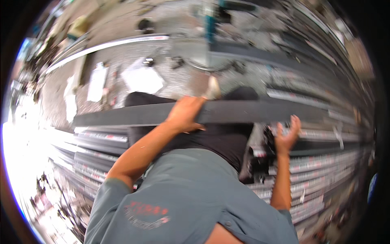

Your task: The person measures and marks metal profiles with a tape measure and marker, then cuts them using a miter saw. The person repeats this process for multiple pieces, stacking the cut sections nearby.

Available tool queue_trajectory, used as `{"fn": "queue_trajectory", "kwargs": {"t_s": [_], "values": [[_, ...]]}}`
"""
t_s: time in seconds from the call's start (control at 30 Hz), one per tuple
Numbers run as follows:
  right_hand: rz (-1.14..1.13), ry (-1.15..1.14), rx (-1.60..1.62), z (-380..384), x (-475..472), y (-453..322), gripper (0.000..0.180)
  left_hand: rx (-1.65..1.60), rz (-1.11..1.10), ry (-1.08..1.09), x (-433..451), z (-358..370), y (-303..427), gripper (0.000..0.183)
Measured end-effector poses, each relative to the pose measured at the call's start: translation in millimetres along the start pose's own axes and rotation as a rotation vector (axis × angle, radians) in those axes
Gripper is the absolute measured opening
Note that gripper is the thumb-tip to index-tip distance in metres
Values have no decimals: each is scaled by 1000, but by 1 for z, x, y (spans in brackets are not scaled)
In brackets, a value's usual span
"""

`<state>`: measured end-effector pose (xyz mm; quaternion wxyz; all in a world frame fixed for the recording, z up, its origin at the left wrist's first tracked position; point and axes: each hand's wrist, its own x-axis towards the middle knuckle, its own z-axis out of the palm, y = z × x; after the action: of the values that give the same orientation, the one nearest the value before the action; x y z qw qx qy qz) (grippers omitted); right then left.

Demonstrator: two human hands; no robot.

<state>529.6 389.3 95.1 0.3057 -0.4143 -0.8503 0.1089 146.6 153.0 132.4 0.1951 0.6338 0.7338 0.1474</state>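
A long dark grey profile (237,112), probably metal, lies crosswise over my thighs, its left end nearer the bright side. My left hand (186,114) grips it around the middle, fingers over the far edge and thumb at the near edge. Further right, my right hand (286,135) is raised with its fingers spread, close to the profile's near edge. Whether those fingertips touch it, I cannot tell. Dark trousers (195,137) show beneath the profile.
Bundles of long profiles with printed film lie to the right (317,170) and left (97,143). Ahead are white paper sheets (143,77), a long pale strip (106,47) and a blurred machine with a teal upright part (209,29).
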Motion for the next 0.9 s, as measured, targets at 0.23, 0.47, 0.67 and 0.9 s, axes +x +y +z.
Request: {"fn": "queue_trajectory", "kwargs": {"t_s": [0.23,0.47,0.67,0.9], "values": [[-293,-702,-356,-54,85,18,116,2,-12,-79,-45,-18,-51,105],[-565,-881,-122,-14,97,-40,106,101,-251,-20,-159,-64,-150,112],[-659,-879,19,40,80,-120,99,150,-1021,802,-246,-18,-204,112],[-671,-877,48,56,80,-170,95,-1868,-897,1373,-220,22,-219,39]]}}
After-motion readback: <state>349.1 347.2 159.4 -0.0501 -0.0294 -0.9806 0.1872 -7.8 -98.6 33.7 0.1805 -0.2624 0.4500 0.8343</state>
